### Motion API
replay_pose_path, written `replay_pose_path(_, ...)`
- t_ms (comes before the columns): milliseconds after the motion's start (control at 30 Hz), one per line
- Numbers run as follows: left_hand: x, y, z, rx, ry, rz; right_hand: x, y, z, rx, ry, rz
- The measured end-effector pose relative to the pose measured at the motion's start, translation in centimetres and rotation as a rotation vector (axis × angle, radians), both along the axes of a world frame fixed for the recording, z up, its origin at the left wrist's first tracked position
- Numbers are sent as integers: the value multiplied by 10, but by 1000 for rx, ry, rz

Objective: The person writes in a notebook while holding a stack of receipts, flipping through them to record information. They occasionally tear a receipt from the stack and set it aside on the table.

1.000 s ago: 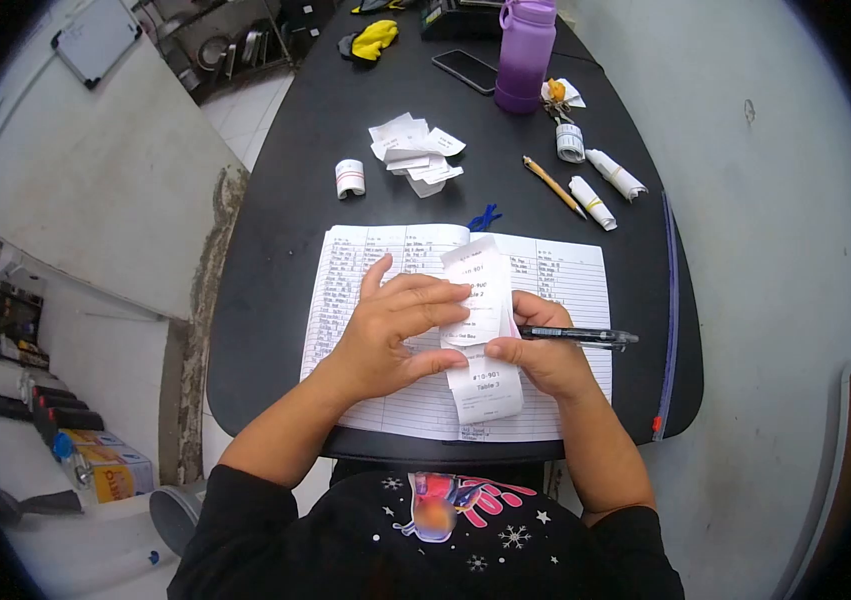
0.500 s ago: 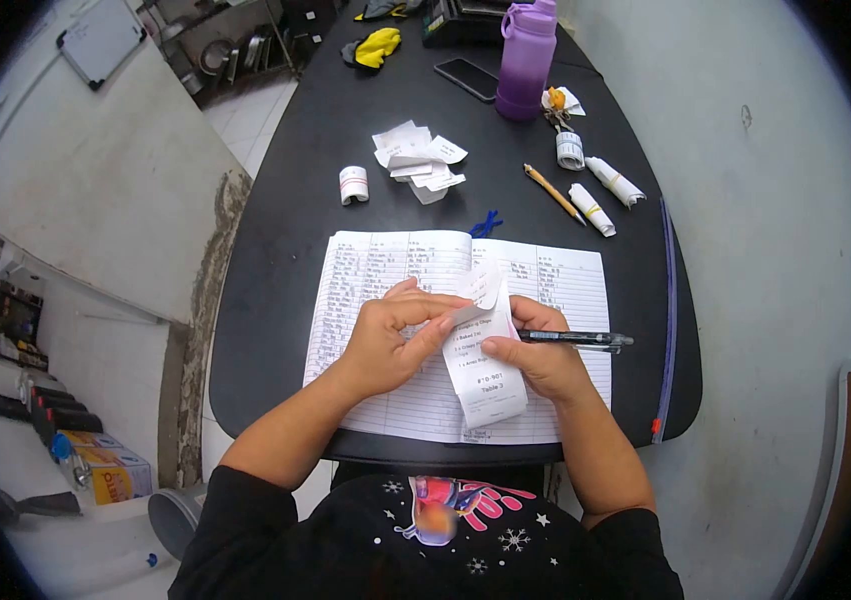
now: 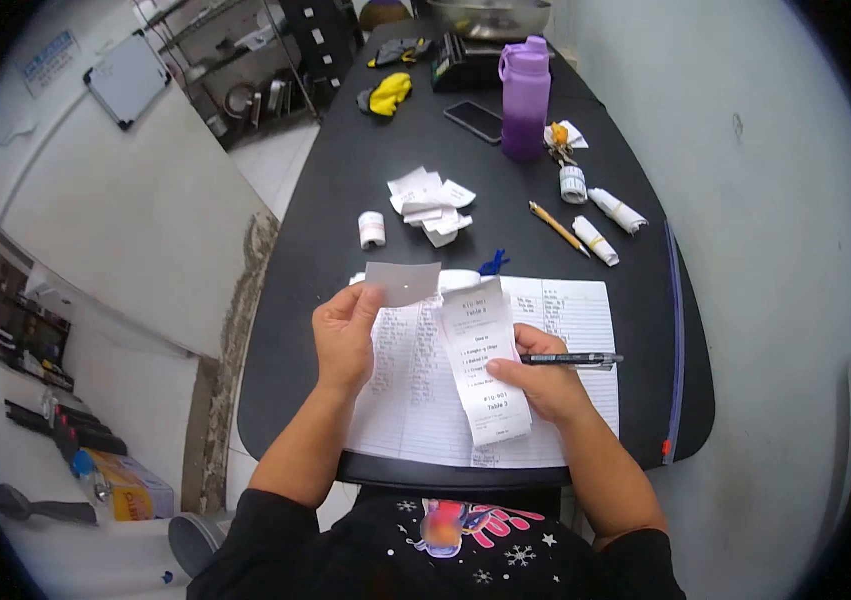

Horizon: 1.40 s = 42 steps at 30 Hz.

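My left hand (image 3: 343, 338) pinches a small paper slip (image 3: 405, 284) by its lower left corner, raised over the top edge of the notebook. A long printed receipt (image 3: 477, 330) hangs in my right hand (image 3: 548, 388), the thumb pressed on its right side. A black pen (image 3: 585, 359) is also held in that hand, pointing right. Beneath both hands lies an open lined notebook (image 3: 400, 425) with handwritten columns. The receipt covers part of the notebook's middle. The printed side of the left slip does not show.
Beyond the notebook are a pile of receipts (image 3: 432, 205), a small paper roll (image 3: 371, 229), a wooden pen (image 3: 557, 228) and rolled papers (image 3: 595, 241). Farther back stand a purple bottle (image 3: 525, 105), a phone (image 3: 474, 121) and yellow-grey gloves (image 3: 387, 95). A wall (image 3: 745, 250) runs along the right.
My left hand has moved left, away from the receipt, with a slip in its fingers. The receipt in my right hand now shows its upper print. The view has tilted up slightly.
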<state>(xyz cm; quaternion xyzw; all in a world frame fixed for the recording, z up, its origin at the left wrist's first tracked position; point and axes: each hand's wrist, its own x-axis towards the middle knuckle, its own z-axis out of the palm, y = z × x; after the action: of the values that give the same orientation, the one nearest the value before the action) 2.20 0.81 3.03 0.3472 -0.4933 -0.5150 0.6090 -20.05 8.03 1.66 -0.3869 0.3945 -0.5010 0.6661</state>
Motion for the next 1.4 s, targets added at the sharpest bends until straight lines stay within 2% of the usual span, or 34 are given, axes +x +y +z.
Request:
replay_pose_path(33, 2, -6, 1, 5, 11, 5, 0, 1, 3, -3, -10, -15)
replay_pose_path(133, 5, -32, 4, -187, -283, 33, -2, -1, -3, -17, -11, -6)
replay_pose_path(233, -4, -78, 25, -598, -737, 337, -2, 1, 3, -33, 17, -7)
replay_pose_path(267, -8, -97, 30, -714, -784, 442, -2, 1, 4, -33, 25, -7)
replay_pose_path(333, -18, -127, 36, -785, -826, 528, -3, 1, 3, -54, 28, -15)
replay_pose_path(433, -28, -160, 15, -908, -1039, 513, -5, 1, 4, -62, 25, -29)
replay_pose_path(467, -24, -169, -1, -777, -1231, 335, -5, 1, 5, -65, 26, -30)
replay_pose_path(533, -31, -154, -10, -528, -1472, 225, -6, 2, 6, -67, 36, -28)
replay_pose_path(633, -31, -120, 13, -302, -1528, 234, -7, 2, 6, -79, 68, -30)
replay_pose_path(733, -9, -82, 36, -466, -1381, 266, -5, 1, 4, -97, 76, -45)
replay_pose_path(800, 14, -66, 52, -412, -875, -41, -4, 2, 3, -89, 32, -66)
replay_pose_path(867, 16, -25, 82, -96, 385, -754, -3, 1, 5, -97, 18, -108)
replay_pose_path(967, 49, -17, 76, -290, 556, -977, -1, 1, 4, -74, -38, -144)
replay_pose_path(1067, 53, -4, 46, -300, 206, -476, 0, 0, 1, -75, -32, -181)
replay_pose_path(1167, 28, 6, 12, -339, 86, -389, 0, -1, 2, -82, -35, -202)
replay_pose_path(1200, 21, 13, 0, -256, 42, -325, 1, -2, 2, -88, -27, -207)
replay_pose_path(1267, 11, 24, -8, -219, -199, -271, 2, -1, 3, -90, -23, -241)
replay_pose_path(1333, 7, 20, -11, -442, -389, -368, 3, -2, 0, -127, -16, -272)
replay_pose_path(1400, -5, 23, -12, -344, -346, -394, 2, -3, 2, -127, -19, -278)
